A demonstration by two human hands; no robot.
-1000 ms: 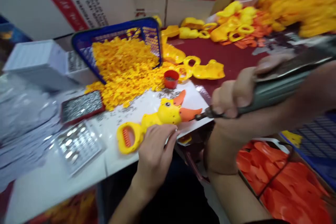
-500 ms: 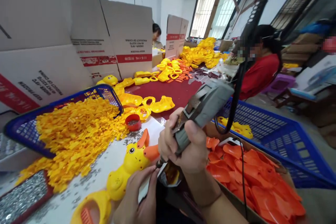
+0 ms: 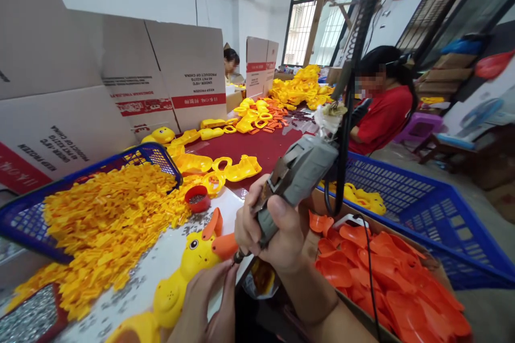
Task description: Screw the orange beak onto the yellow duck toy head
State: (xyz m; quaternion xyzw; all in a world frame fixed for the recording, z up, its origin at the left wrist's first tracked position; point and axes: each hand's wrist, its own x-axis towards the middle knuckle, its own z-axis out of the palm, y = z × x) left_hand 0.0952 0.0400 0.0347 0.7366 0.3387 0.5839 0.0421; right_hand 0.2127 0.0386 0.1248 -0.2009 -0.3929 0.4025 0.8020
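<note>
Dark red worktable [image 3: 261, 144], clock read from the bit, worker's view. Right hand [image 3: 284, 241] wrapped tight round grey power screwdriver [image 3: 309, 163], bit [image 3: 238, 257] pointing toward 7. Left hand [image 3: 201, 300] has thumb and finger close together at bit; can't tell from where I stand if they grip anything. Yellow toy duck [image 3: 193, 260] on white board [image 3: 229, 209], 8–9 o'clock. Red cup [image 3: 200, 204] at 11, orange pieces [image 3: 374, 273] at 3.

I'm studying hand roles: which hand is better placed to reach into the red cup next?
Probably the left hand: it holds no tool, though its fingers are close to the tip of the screwdriver, while the right hand is wrapped around that screwdriver.
</note>
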